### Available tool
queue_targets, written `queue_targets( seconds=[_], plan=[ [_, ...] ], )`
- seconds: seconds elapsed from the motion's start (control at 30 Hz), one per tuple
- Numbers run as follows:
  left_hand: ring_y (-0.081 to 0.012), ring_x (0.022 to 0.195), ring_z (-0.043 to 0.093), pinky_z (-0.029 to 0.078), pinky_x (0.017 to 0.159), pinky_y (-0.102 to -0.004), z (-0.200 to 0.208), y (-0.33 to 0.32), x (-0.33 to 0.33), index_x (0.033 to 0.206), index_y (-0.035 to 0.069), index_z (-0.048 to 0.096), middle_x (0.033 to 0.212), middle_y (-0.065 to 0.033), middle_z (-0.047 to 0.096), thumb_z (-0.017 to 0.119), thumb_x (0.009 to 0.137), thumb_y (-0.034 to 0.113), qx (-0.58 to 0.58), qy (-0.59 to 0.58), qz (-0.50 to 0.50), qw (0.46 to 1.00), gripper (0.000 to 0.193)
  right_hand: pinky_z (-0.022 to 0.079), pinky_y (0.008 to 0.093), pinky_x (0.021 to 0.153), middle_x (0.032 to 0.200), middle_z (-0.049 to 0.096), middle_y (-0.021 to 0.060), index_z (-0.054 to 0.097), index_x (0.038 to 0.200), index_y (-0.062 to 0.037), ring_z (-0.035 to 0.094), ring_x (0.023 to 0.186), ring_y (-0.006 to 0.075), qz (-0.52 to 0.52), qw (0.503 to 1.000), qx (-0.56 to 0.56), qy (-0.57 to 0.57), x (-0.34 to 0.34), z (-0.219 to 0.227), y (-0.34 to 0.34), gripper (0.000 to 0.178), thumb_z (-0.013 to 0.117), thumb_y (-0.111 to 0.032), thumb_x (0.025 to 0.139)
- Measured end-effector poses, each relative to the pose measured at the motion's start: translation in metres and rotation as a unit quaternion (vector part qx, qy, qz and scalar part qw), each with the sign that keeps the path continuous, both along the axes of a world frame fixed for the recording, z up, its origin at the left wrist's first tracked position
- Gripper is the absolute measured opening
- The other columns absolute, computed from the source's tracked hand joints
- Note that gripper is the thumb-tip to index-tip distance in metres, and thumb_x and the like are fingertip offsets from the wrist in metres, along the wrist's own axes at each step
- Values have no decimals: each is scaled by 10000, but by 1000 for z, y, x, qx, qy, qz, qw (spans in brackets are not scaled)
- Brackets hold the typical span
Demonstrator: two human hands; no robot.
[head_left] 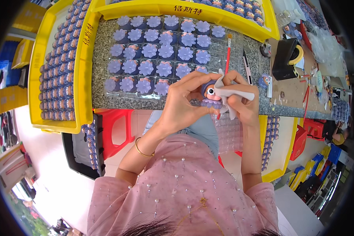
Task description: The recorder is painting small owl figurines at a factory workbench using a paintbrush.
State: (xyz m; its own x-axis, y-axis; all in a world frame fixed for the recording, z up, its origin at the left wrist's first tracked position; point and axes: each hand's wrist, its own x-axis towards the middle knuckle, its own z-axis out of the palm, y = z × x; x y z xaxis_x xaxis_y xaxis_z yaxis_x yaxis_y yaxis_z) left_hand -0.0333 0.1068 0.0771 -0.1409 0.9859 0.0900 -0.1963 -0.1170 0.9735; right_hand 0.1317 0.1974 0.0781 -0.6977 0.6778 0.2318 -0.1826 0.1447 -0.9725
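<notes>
My left hand (181, 103) is closed around a small toy figurine (211, 93) with a big round eye, a dark purple top and a lilac scalloped frill. In my right hand (243, 103) a whitish cloth (236, 93) is pinched, and it lies against the figurine's right side, covering part of it. Both hands are raised over the front edge of the granite worktop. Just beyond them, a clear plastic tray (218, 59) holds rows of similar figurines, their lilac scalloped ends facing up.
Yellow crates filled with figurines stand at the left (84, 74) and along the back (157, 11). A red-handled brush (228, 55) and a slim pen-like tool (247, 69) lie right of the tray. Farther right are a black tape dispenser (284, 57) and another figurine (263, 82).
</notes>
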Motion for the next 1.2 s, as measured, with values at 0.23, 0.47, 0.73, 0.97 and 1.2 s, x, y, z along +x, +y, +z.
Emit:
queue_targets(
  seconds=[0.23, 0.47, 0.73, 0.97, 1.2],
  plan=[
    [-141, 951, 587, 547, 796, -276, 6, -1, 0, 1186, 3, 600, 1072, -47, 564, 833, 569, -56, -11, 185, 17, 983, 662, 416, 235, 611, 790, 497, 11, 734, 946, -38, 533, 733, 117, -23, 987, 137, -77, -13, 23, -12, 308, 783, -9, 644],
    [-123, 750, 593, 508, 617, -233, -1, 3, 0, 1142, 18, 624, 964, -55, 588, 838, 528, -34, 25, 122, 77, 989, 652, 427, 241, 622, 775, 532, 9, 738, 877, -55, 545, 732, 121, -66, 988, 104, -89, -18, 25, -9, 262, 795, -15, 624],
    [-114, 888, 582, 525, 728, -235, 7, 0, -2, 1152, 14, 626, 1047, -45, 580, 831, 547, -72, 27, -25, -11, 999, 645, 430, 249, 630, 812, 593, 27, 720, 829, -44, 563, 731, 126, -3, 1000, 29, -6, -7, 18, -2, 212, 799, -27, 633],
    [-129, 759, 611, 500, 616, -229, 14, 4, -1, 1107, 60, 652, 961, -53, 618, 744, 578, -104, 73, 261, 108, 956, 562, 416, 258, 623, 775, 557, 39, 680, 791, -7, 548, 725, 128, -77, 972, 194, -108, -24, 41, -17, 141, 774, -62, 702],
    [-124, 793, 621, 514, 633, -244, 4, 4, -2, 1094, 61, 659, 992, -56, 630, 781, 561, -78, 60, 179, 83, 979, 563, 397, 234, 596, 799, 602, 39, 685, 840, -4, 540, 690, 103, -50, 997, 22, -49, -19, 28, 0, 135, 751, -51, 733]
  ],
)
